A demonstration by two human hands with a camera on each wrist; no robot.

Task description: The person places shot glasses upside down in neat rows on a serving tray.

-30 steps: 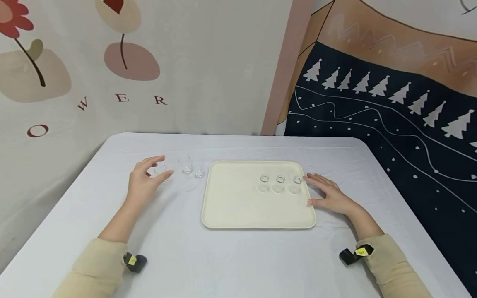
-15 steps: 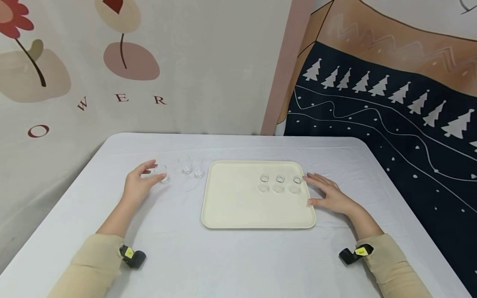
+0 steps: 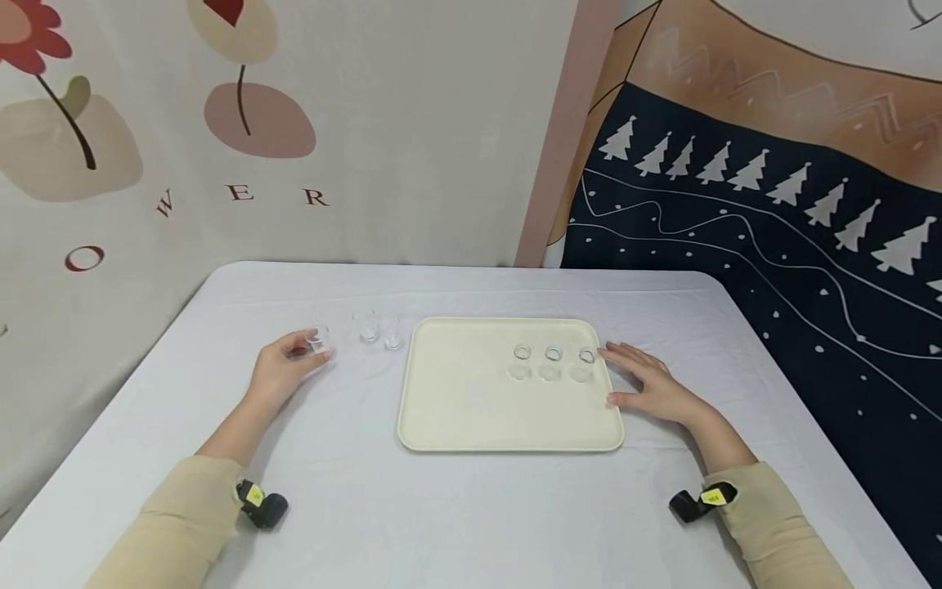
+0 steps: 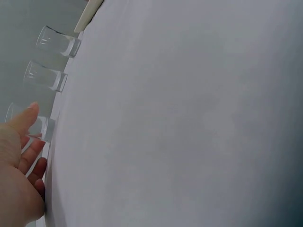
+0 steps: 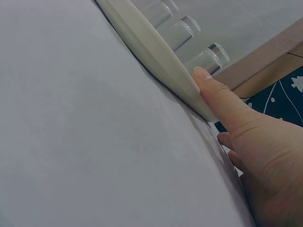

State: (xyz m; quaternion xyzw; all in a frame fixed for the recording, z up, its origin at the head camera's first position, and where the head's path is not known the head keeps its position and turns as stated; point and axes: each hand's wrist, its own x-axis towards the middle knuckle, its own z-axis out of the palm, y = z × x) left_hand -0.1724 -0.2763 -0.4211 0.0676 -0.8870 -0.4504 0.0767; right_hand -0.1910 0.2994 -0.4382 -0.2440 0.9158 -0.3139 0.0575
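At the table's left, my left hand (image 3: 283, 364) pinches a small clear shot glass (image 3: 319, 339) between thumb and fingers. In the left wrist view the thumb lies across the near side of that glass (image 4: 43, 126), its thick base at the table. Two more shot glasses stand upright beyond it, one (image 3: 369, 327) and another (image 3: 393, 334). My right hand (image 3: 651, 384) rests at the right edge of a cream tray (image 3: 456, 401), fingers extended, thumb at the rim. Three shot glasses stand in a row on the tray, bases up, the rightmost (image 3: 585, 364) near the right fingertips.
A white cloth (image 3: 471, 515) covers the table. Behind it hang a pale printed curtain (image 3: 412, 164) and a dark one with white trees (image 3: 736, 221). The tray's left part lies between the upright glasses and the row of upturned ones.
My left hand has come down and closed its thumb and fingers on the leftmost shot glass, after hovering around it. The right hand and tray have not moved.
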